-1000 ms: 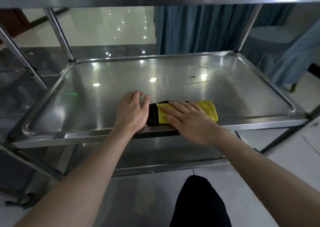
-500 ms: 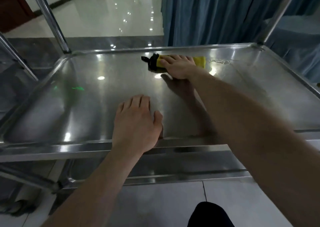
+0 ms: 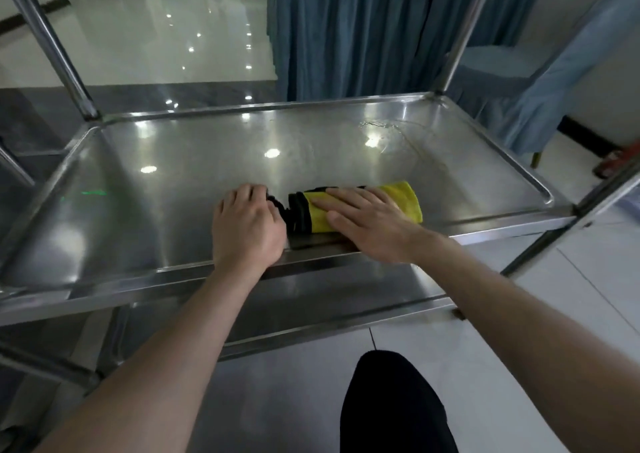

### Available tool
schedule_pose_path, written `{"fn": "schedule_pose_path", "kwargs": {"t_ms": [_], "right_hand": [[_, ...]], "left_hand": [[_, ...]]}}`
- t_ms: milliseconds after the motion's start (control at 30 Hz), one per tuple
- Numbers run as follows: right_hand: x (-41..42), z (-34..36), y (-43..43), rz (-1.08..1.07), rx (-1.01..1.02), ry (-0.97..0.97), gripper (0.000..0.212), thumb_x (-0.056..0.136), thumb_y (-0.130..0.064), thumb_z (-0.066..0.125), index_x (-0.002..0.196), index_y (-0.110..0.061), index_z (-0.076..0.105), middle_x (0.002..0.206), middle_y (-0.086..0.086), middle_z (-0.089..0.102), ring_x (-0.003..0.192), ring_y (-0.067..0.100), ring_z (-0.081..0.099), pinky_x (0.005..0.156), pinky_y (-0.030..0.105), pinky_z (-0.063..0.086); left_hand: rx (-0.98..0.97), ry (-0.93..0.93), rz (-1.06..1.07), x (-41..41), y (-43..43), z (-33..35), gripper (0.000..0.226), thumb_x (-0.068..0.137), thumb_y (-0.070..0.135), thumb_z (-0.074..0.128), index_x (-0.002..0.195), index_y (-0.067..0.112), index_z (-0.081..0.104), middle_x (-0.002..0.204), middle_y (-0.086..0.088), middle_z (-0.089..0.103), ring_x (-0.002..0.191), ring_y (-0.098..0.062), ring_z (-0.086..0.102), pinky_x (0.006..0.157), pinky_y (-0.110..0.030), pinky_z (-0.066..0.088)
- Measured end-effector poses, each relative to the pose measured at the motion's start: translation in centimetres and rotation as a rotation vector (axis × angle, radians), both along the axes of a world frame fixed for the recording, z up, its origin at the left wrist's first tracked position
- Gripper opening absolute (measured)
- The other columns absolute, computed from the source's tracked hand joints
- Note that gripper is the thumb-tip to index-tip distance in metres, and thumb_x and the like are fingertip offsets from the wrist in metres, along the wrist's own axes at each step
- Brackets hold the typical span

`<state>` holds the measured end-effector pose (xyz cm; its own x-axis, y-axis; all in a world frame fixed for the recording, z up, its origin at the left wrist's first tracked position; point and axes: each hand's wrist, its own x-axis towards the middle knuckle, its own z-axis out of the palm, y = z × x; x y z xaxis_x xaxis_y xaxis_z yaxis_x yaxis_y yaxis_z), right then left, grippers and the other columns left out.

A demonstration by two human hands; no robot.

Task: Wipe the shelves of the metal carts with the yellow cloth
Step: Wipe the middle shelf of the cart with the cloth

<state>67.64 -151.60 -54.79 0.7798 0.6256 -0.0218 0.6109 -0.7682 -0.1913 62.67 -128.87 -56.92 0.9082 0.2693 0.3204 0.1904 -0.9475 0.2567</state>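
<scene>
Wiping the middle shelf [image 3: 173,210] of the metal cart [image 3: 453,44] is the step I judge to be in hand, with the cloth down near the front lip. The far right corner carries a thin film of water [image 3: 391,134], so my next stroke calls for a push away from me and to the right, keeping flat pressure so the cloth doesn't bunch. The lower shelf [image 3: 346,300] beneath looks untouched as far as I can tell.

My right hand [image 3: 374,224] lies spread, palm down, pressing the yellow cloth [image 3: 405,200] onto the steel rather than gripping it. My left hand [image 3: 246,227] sits just beside it, fingers curled loosely at the cloth's black edge [image 3: 298,210]; whether they pinch that edge I cannot tell. The cloth lies folded between and under both hands.
</scene>
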Motion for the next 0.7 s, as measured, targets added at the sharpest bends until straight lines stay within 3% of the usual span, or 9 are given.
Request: {"fn": "schedule_pose_path", "kwargs": {"t_ms": [100,233,400,600,700], "right_hand": [[-2.1,-0.5,-1.3,-0.016,0.019,-0.027,0.056,0.11,-0.063,0.01,0.164,-0.055,0.025,0.172,-0.017,0.028,0.159,0.009,0.02,0.13,0.037,0.008],[-2.1,-0.1,-0.4,-0.057,0.004,-0.042,0.05,0.114,-0.056,0.016,0.162,-0.055,0.029,0.17,-0.018,0.031,0.155,0.009,0.026,0.127,0.034,0.007],[-2.4,-0.1,-0.2,-0.092,0.02,-0.038,0.057,0.108,-0.059,0.011,0.161,-0.055,0.032,0.169,-0.017,0.033,0.155,0.008,0.026,0.129,0.035,0.008],[-1.7,0.9,-2.9,-0.077,0.006,0.065,0.054,0.112,-0.061,0.012,0.163,-0.055,0.027,0.173,-0.019,0.025,0.159,0.006,0.018,0.131,0.035,0.002],[-0.6,1.4,-6.7,-0.169,0.002,0.075,0.052,0.112,-0.062,0.01,0.161,-0.06,0.025,0.172,-0.021,0.025,0.16,0.009,0.018,0.127,0.031,0.001]], "left_hand": [[-0.029,0.014,-0.002,0.1,-0.3,0.2,0.05,0.101,0.037,0.029,0.112,0.008,0.067,0.117,-0.015,0.066,0.112,-0.039,0.058,0.097,-0.05,0.044],[0.009,0.028,-0.012,0.2,-0.2,-0.1,0.034,0.102,0.034,0.05,0.112,0.005,0.066,0.117,-0.018,0.066,0.111,-0.042,0.057,0.097,-0.052,0.041],[0.03,0.033,-0.034,0.4,-0.3,0.0,0.051,0.098,0.042,0.035,0.111,0.005,0.068,0.114,-0.019,0.067,0.109,-0.042,0.058,0.097,-0.052,0.043],[0.049,0.035,-0.049,0.7,0.2,-0.4,0.047,0.104,0.041,0.043,0.119,0.004,0.067,0.122,-0.02,0.066,0.115,-0.043,0.057,0.101,-0.053,0.042],[0.047,0.026,-0.05,0.8,0.2,-0.5,0.046,0.105,0.041,0.043,0.123,0.007,0.067,0.125,-0.019,0.066,0.117,-0.042,0.057,0.102,-0.053,0.042]]}}
